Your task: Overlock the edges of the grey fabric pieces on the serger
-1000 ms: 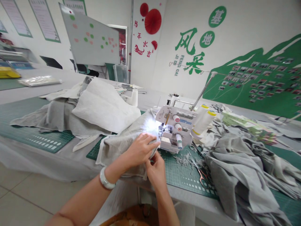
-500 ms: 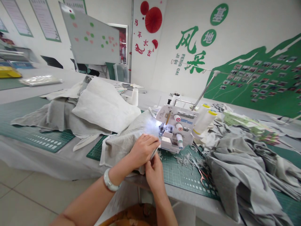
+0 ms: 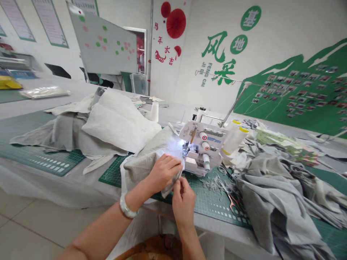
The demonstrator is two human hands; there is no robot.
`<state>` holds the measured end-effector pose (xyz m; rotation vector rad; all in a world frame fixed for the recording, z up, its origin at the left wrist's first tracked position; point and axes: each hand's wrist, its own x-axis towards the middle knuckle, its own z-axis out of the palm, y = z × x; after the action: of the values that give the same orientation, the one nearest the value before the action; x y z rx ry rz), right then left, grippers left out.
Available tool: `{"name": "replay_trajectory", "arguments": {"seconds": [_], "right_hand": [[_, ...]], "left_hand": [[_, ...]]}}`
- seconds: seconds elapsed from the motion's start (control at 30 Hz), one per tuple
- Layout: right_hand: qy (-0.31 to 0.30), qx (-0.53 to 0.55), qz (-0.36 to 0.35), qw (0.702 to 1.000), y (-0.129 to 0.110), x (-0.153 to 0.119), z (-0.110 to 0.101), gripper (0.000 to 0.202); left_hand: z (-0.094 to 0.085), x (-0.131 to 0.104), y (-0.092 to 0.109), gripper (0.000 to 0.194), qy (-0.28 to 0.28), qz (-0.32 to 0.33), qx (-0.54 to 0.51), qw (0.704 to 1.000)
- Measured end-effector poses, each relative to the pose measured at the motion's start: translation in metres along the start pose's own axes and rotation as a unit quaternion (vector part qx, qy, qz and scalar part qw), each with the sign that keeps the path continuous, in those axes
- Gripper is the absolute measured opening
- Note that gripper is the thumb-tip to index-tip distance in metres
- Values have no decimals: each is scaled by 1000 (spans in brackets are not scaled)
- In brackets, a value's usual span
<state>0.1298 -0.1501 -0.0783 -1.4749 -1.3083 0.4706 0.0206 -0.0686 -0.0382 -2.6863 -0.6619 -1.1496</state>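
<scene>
A white sewing machine [image 3: 203, 144] with its lamp lit stands on a green cutting mat. Grey cloth [image 3: 143, 159] lies on the left of the machine, its right edge beside the needle area. My left hand [image 3: 165, 171], with a pale bangle on the wrist, presses on the cloth and grips it near its right edge. Just below and to the right, my right hand [image 3: 184, 196] pinches the cloth's near right edge between thumb and fingers. The cloth's front corner hangs between the two hands, close to the table edge.
Scissors [image 3: 230, 196] and thread scraps [image 3: 214, 183] lie right of the machine. A heap of grey cloth [image 3: 273, 195] covers the right side. White and grey cloth pieces [image 3: 119, 119] lie at the left. Thread cones [image 3: 237, 139] stand behind the machine.
My right hand has moved slightly right, away from my left hand. The cloth's front part has shifted and its near corner now shows. My left hand has barely moved.
</scene>
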Motion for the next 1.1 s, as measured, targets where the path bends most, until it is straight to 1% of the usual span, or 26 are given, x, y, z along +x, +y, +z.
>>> {"name": "replay_trajectory", "arguments": {"seconds": [0.07,0.3,0.53,0.7,0.9,0.97,1.1], "right_hand": [[-5,-3,-4,1000,0,0,1,27],[-13,21,17,1000,1,3,1,17],[-11,17,26,999,2,7,1,12],[-9,16,24,1000,3,8,2,12],[-12,16,18,1000,4,8,1,13],[-15,18,13,1000,4,7,1,13],[-13,20,2,1000,3,8,2,14]], "left_hand": [[0,-1,1,24,-11,-1,14,1000],[5,-4,-3,32,-42,-16,41,998],[3,-4,-1,25,-34,-17,42,998],[-1,-3,3,20,-53,-4,53,997],[-3,-1,1,26,-82,-12,70,994],[-5,1,2,29,-87,-27,67,994],[-14,8,11,32,-104,-86,42,990]]}}
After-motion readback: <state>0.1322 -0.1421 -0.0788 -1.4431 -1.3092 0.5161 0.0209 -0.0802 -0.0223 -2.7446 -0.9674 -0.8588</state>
